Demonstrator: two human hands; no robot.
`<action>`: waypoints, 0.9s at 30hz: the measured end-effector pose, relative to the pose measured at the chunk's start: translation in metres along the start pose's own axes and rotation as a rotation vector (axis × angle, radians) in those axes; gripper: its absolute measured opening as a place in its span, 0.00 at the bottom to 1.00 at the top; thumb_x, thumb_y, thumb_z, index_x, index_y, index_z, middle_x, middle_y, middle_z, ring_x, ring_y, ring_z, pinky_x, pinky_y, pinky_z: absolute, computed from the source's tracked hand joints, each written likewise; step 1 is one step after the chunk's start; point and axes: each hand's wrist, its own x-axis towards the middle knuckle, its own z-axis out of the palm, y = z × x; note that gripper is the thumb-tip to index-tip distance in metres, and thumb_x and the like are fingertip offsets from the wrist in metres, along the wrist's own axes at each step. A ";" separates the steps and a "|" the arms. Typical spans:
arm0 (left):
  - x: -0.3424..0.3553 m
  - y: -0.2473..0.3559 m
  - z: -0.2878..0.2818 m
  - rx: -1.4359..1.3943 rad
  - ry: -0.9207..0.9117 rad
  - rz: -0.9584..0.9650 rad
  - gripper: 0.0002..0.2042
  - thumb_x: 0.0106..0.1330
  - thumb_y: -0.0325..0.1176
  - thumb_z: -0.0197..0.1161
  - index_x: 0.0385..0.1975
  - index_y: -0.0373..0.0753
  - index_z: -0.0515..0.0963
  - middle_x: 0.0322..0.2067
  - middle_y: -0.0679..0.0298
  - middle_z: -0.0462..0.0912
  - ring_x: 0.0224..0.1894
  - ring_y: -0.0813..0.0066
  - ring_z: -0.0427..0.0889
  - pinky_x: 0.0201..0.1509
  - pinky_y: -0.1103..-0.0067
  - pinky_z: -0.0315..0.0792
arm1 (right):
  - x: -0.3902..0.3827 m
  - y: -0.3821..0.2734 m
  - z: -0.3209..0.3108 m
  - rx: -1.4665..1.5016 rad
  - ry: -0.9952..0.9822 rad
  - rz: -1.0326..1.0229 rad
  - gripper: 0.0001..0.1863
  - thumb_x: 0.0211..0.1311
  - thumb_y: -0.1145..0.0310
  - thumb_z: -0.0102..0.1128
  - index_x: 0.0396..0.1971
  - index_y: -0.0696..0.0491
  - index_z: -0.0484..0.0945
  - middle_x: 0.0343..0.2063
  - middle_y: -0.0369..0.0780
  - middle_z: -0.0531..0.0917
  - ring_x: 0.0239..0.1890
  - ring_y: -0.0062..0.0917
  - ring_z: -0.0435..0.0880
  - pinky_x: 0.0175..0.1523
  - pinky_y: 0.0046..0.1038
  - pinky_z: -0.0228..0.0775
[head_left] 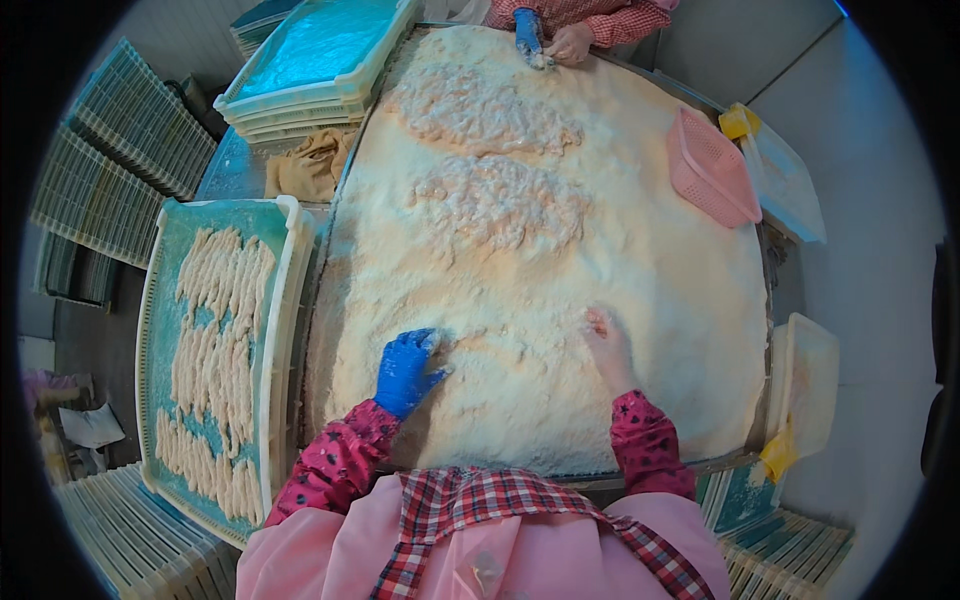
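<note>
My left hand point(404, 374), in a blue glove dusted with powder, is low over the bed of pale flour-like coating point(660, 290). Its thumb stands apart from the bent fingers, and I see nothing held. A powdered strip point(468, 340), perhaps meat, lies beside its fingertips, partly buried. My right hand point(608, 348) is bare and floury, its fingers curled together at the coating; whatever they hold is hidden. Beyond my hands lie two heaps of pinkish raw pieces, a nearer heap point(505, 200) and a farther heap point(480, 110), both partly coated.
At left, a white-rimmed tray point(290, 290) holds rows of coated strips. Behind it are a brown cloth point(310, 165) and stacked trays point(300, 110). A pink basket point(708, 165) sits at the right. Across the table, another person's hands point(550, 45) work in the coating.
</note>
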 end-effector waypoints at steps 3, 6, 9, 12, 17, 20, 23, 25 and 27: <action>0.012 0.002 0.022 -0.012 -0.013 -0.009 0.18 0.50 0.34 0.63 0.43 0.41 0.74 0.38 0.57 0.77 0.41 0.58 0.76 0.45 0.71 0.70 | -0.024 -0.056 0.047 -0.421 -0.040 -0.375 0.20 0.44 0.73 0.62 0.42 0.56 0.73 0.39 0.43 0.74 0.42 0.34 0.74 0.52 0.29 0.64; 0.011 -0.025 0.053 -0.289 0.174 -0.144 0.16 0.56 0.34 0.61 0.44 0.40 0.74 0.39 0.60 0.79 0.37 0.64 0.77 0.40 0.76 0.71 | -0.034 -0.059 0.067 -0.660 -0.137 -0.678 0.16 0.47 0.76 0.56 0.40 0.56 0.73 0.39 0.44 0.74 0.42 0.35 0.74 0.51 0.30 0.64; 0.011 -0.036 0.026 -1.210 0.185 -0.640 0.13 0.61 0.37 0.58 0.44 0.42 0.74 0.39 0.65 0.80 0.32 0.76 0.77 0.35 0.82 0.70 | -0.016 0.006 0.047 -0.227 0.127 -0.265 0.12 0.52 0.77 0.49 0.38 0.56 0.74 0.38 0.45 0.75 0.44 0.35 0.73 0.51 0.32 0.64; 0.020 -0.001 -0.023 -1.137 0.176 -0.675 0.13 0.63 0.38 0.56 0.46 0.42 0.74 0.37 0.70 0.79 0.29 0.84 0.74 0.31 0.86 0.69 | 0.012 -0.002 0.029 -0.238 0.445 -0.184 0.13 0.52 0.76 0.49 0.39 0.56 0.75 0.36 0.45 0.76 0.42 0.35 0.73 0.50 0.33 0.64; 0.045 0.028 -0.022 -1.231 0.081 -0.623 0.16 0.64 0.35 0.55 0.51 0.42 0.70 0.40 0.68 0.79 0.28 0.84 0.74 0.27 0.85 0.70 | 0.044 -0.042 0.092 -0.495 0.133 -0.596 0.09 0.51 0.71 0.54 0.34 0.51 0.76 0.37 0.42 0.76 0.41 0.36 0.73 0.47 0.32 0.64; 0.045 0.003 -0.034 -1.178 0.203 -0.620 0.18 0.62 0.33 0.57 0.52 0.39 0.70 0.39 0.64 0.78 0.31 0.79 0.76 0.30 0.82 0.75 | 0.016 -0.058 0.091 -0.583 -0.170 -0.725 0.08 0.50 0.70 0.55 0.32 0.50 0.77 0.36 0.42 0.77 0.42 0.35 0.74 0.47 0.33 0.64; 0.024 -0.044 -0.021 -0.203 0.274 -0.274 0.21 0.58 0.36 0.61 0.52 0.37 0.69 0.45 0.57 0.75 0.47 0.62 0.74 0.51 0.75 0.67 | 0.007 -0.025 0.048 -0.506 -0.058 -0.672 0.09 0.50 0.70 0.56 0.34 0.50 0.77 0.37 0.42 0.77 0.44 0.35 0.74 0.49 0.34 0.65; 0.013 -0.052 -0.006 0.232 0.156 -0.210 0.23 0.57 0.37 0.63 0.51 0.37 0.69 0.47 0.54 0.73 0.50 0.59 0.73 0.52 0.74 0.67 | -0.002 -0.018 0.026 -0.390 0.066 -0.456 0.10 0.50 0.70 0.57 0.35 0.50 0.77 0.38 0.42 0.77 0.43 0.35 0.74 0.50 0.34 0.65; 0.020 -0.051 0.012 -0.103 -0.001 -0.347 0.21 0.56 0.36 0.63 0.49 0.37 0.70 0.46 0.54 0.73 0.50 0.60 0.73 0.52 0.75 0.66 | -0.026 -0.033 0.031 -0.581 -0.157 -0.667 0.11 0.49 0.69 0.57 0.35 0.50 0.77 0.36 0.41 0.78 0.40 0.35 0.75 0.47 0.36 0.66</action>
